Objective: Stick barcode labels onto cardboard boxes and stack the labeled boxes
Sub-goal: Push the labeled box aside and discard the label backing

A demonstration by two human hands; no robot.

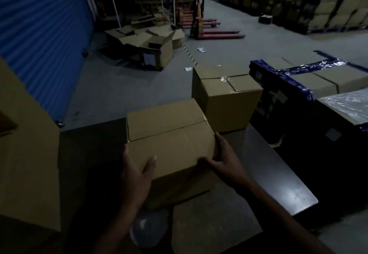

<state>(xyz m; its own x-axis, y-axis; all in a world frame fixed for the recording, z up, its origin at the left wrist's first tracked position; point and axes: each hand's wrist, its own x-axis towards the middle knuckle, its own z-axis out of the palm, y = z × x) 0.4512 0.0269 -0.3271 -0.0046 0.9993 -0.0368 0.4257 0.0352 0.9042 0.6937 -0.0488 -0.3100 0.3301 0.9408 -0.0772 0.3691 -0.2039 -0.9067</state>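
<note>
Box in hand: the cardboard box (171,146) sits on the dark counter (278,174), near its front, flaps closed, seam running across the top

Left hand: my left hand (137,172) holds the near-left corner, thumb lying on the top face, fingers wrapped round the left side

Right hand: my right hand (223,160) holds the near-right corner, fingers spread along the right edge, thumb pointing in along the front edge

Second box: a taped box (227,102) stands just behind and to the right, close to the first; I cannot tell whether they touch

Label: no barcode label is visible on the faces I see; the light is too dim to be sure

Handling, my judgement: stiff corrugated walls, dry and not slippery; weight unknown, though the two-handed hold suggests some bulk

Where I take hold: opposite lower corners or side walls, palms pressing inward; I avoid the centre of the top flaps, which may give

Surroundings: pallet jacks (207,27) and stacked cartons (318,5) beyond, on the warehouse floor
</note>
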